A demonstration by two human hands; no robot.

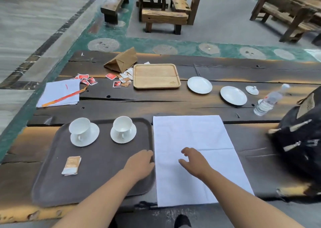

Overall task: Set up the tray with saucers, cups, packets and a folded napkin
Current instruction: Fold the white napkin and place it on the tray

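A dark brown tray (97,181) lies at the near left of the wooden table. On it stand two white cups on saucers, the left cup (80,128) and the right cup (123,127), plus a small stack of tan packets (71,165). A white napkin (196,149) lies spread flat just right of the tray. My left hand (140,163) rests over the tray's right rim at the napkin's left edge, fingertips hidden. My right hand (194,160) hovers above the napkin with fingers loosely curled, holding nothing.
Farther back sit a light wooden tray (156,76), two bare white saucers (199,85) (233,95), a small lid (252,89), loose red and tan packets (119,80), a paper bag (121,60) and more napkins (60,94). At the right are a water bottle (268,101) and a black backpack (302,137).
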